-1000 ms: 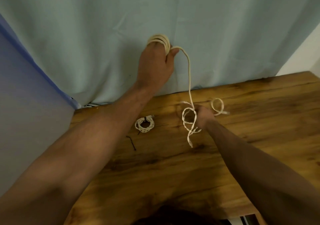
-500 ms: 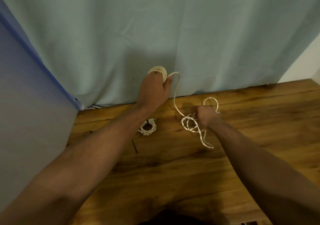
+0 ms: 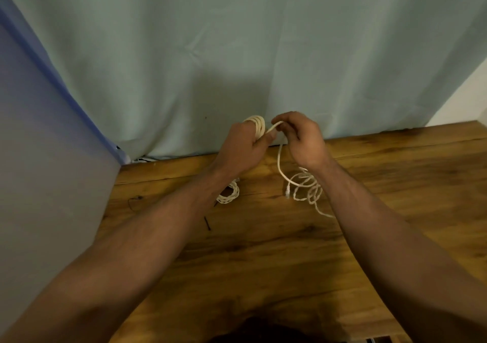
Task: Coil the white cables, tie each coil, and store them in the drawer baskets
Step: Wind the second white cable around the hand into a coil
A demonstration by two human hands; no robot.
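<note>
Looping in several turns around the curled fingers of the left hand [image 3: 243,147], the white cable [image 3: 257,127] is sitting raised above the far edge of the wooden table [image 3: 263,263]. I am reading the left thumb as pressing against the side of those turns. From the bundle one strand is crossing directly to the right hand [image 3: 303,139], whose thumb and fingertips are pinching it just beside the left thumb, the remaining fingers curling over it. Below the pinch the same cable is hanging down to the tabletop and gathering in a loose tangle [image 3: 307,187] of overlapping loops, which is lying partly under the right wrist. What I am taking for a small plug [image 3: 287,192] is resting at the tangle's left side, and one free tail is trailing toward me along the right forearm. A second white coil [image 3: 229,195] is lying flat on the table to the left, partly hidden by the left forearm. Nearer to me, a short black strip [image 3: 207,222] is lying apart from that coil; I cannot tell what it is. A pale green curtain [image 3: 237,52] is hanging behind the table, a blue-grey panel [image 3: 39,144] is standing at the left, and a white wall [image 3: 471,97] is showing at the right.
</note>
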